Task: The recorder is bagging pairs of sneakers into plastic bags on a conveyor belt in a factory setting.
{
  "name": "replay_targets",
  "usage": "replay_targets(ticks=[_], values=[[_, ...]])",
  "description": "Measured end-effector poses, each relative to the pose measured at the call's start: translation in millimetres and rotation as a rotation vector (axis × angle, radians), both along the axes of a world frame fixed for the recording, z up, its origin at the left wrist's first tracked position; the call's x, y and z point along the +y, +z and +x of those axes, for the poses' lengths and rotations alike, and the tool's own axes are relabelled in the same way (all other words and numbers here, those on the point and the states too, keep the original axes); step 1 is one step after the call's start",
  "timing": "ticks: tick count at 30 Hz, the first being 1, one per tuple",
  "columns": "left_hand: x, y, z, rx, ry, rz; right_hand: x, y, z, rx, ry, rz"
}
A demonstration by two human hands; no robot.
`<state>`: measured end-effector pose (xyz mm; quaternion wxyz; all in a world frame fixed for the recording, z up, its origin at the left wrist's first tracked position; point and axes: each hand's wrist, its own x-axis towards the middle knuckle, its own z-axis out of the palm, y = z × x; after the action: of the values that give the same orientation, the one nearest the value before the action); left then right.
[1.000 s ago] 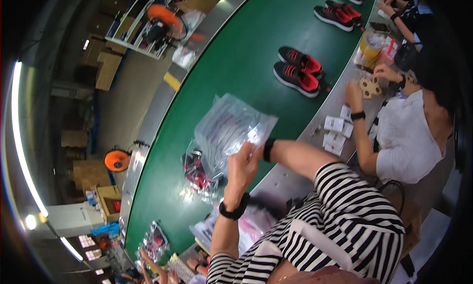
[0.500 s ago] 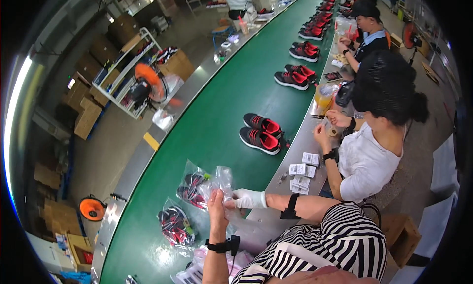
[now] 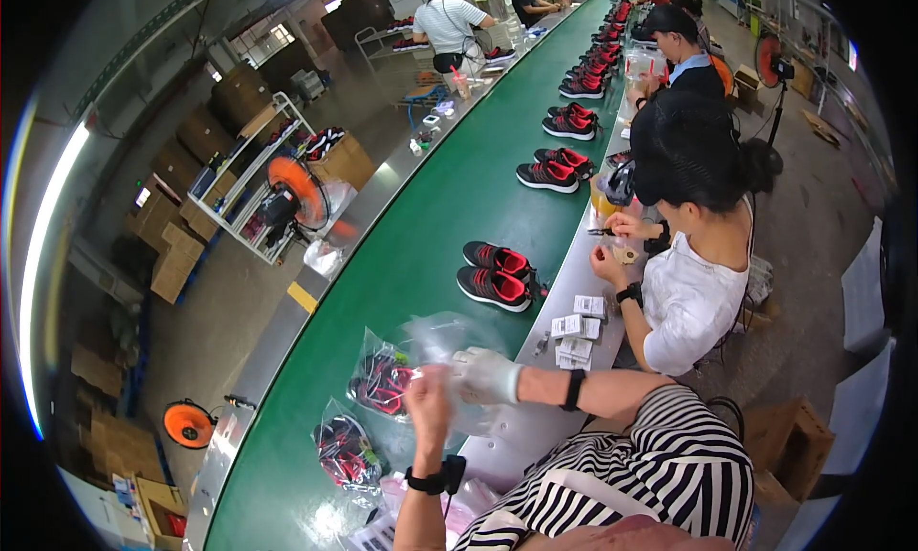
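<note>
A thin clear plastic bag [image 3: 440, 333] is spread out between my hands above the green belt. My bare left hand [image 3: 430, 403] is blurred but looks closed on the bag's near edge. In a white glove, my right hand [image 3: 486, 375] has its fingers curled on the bag's right side. Just left of my hands lies a bagged pair of black and red shoes [image 3: 382, 379], partly behind the loose plastic. A second bagged pair of shoes [image 3: 342, 448] rests nearer to me on the belt.
Black and red sneakers [image 3: 495, 276] stand in pairs along the green conveyor belt [image 3: 402, 236]. White labelled packets [image 3: 577, 331] lie on the metal ledge at right, beside a co-worker in a white shirt [image 3: 693, 274]. Pinkish plastic bags [image 3: 464, 508] sit by my left wrist.
The bunched plastic bag has spread out wide between my hands. My right hand has shifted slightly right and up, away from my left. The view has turned a little.
</note>
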<state>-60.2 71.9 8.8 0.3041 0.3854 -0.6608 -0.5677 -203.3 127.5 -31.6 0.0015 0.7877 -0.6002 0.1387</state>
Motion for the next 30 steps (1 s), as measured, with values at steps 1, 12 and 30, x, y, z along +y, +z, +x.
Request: replay_targets(ticks=[1, 12, 30], values=[[17, 8, 2, -0.012, -0.003, -0.003, -9, -42, -7, -0.576, -0.171, 0.087], [32, 17, 29, -0.141, -0.333, -0.065, -34, -32, 5, -0.238, -0.211, 0.536], [-119, 18, -5, -0.161, 0.308, -0.338, -57, -39, -150, -0.264, -0.341, -0.074]])
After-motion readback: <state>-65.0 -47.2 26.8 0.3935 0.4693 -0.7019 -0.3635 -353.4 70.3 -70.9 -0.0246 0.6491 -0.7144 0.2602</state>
